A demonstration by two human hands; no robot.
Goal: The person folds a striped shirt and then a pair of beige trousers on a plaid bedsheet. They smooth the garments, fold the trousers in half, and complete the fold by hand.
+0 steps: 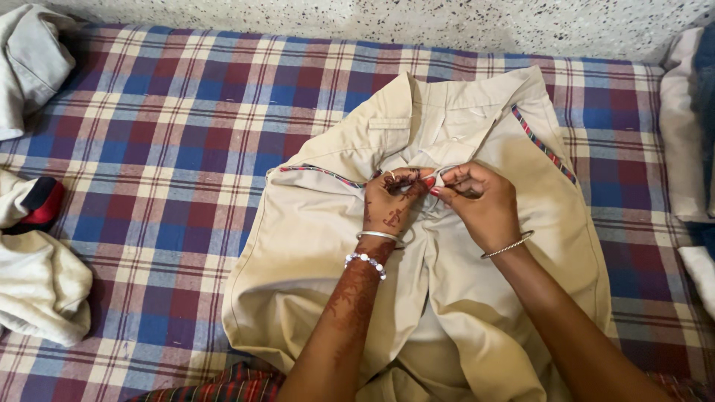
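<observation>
Both hands meet at the fly of a pair of beige cotton trousers (pixel 417 246). Left hand (pixel 391 199), henna-patterned, fingers curled and pinched on the cloth at the fly. Right hand (pixel 482 202), fingertips pinched on the same fold, touching the left fingertips. What sits between the fingertips: cannot tell.

Under the hands: checked bedsheet in blue, maroon and cream (pixel 164 141), with the trousers spread flat on it, waistband away from the wrists, striped pocket trim to either side of the hands.
Far left of the left hand: crumpled off-white garment (pixel 41 286); another pale garment (pixel 30 63) beyond it.
Far right of the right hand: folded pale cloth (pixel 681 126).
Left wrist: silver bangle (pixel 380 236), then a beaded bracelet (pixel 365 262).
Right wrist: thin silver bangle (pixel 508 246).
</observation>
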